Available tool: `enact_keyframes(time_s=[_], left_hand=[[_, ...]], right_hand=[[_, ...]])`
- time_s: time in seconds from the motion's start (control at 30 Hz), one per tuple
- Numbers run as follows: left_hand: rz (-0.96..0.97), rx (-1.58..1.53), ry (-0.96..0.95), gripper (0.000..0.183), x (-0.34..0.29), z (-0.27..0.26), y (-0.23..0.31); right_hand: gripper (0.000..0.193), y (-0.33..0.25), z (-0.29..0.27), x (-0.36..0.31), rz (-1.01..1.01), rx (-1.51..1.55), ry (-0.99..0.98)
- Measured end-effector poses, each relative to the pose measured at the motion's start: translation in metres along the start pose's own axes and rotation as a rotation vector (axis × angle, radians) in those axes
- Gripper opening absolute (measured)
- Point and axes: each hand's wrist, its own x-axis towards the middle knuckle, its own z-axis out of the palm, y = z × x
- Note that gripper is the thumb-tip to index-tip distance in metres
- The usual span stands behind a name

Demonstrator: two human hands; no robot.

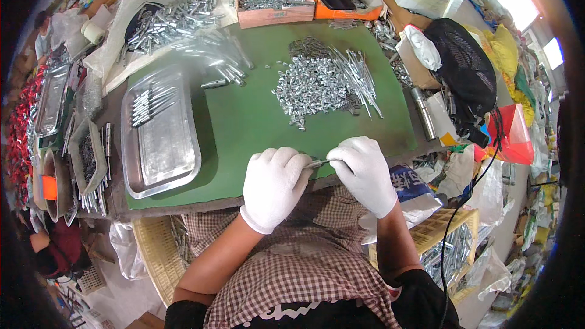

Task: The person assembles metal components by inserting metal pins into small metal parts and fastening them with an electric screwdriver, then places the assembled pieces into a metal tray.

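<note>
White-gloved L hand (275, 184) & white-gloved R hand (364, 173) grip a small slim grey metal part (316, 163) btwn them, over the near edge of a green-topped counter (237, 131). Beyond: a heap of tiny silvery metal pieces (309, 88) w/ long thin metal rods (359, 82) on its R. To L, a shallow rectangular silver metal tray (164, 152) w/ a row of slim metal parts (142, 107).

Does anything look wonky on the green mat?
Yes, one metal tube looks askew: it lies crosswise at the near-left edge of the loose tubes on the green mat, while most others slant differently. I see nothing broken.
</note>
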Motion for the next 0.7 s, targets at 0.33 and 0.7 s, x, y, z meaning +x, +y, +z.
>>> enact_keyframes(time_s=[0.33,0.7], left_hand=[[0.011,-0.015,0.024,0.018,0.0,0.0,-0.003],[0.018,-0.024,0.027,0.018,-0.001,0.0,-0.003]], right_hand=[[0.007,0.021,-0.005,0.02,0.056,-0.013,0.279],[0.007,0.045,-0.012,0.041,0.152,-0.4,0.139]])
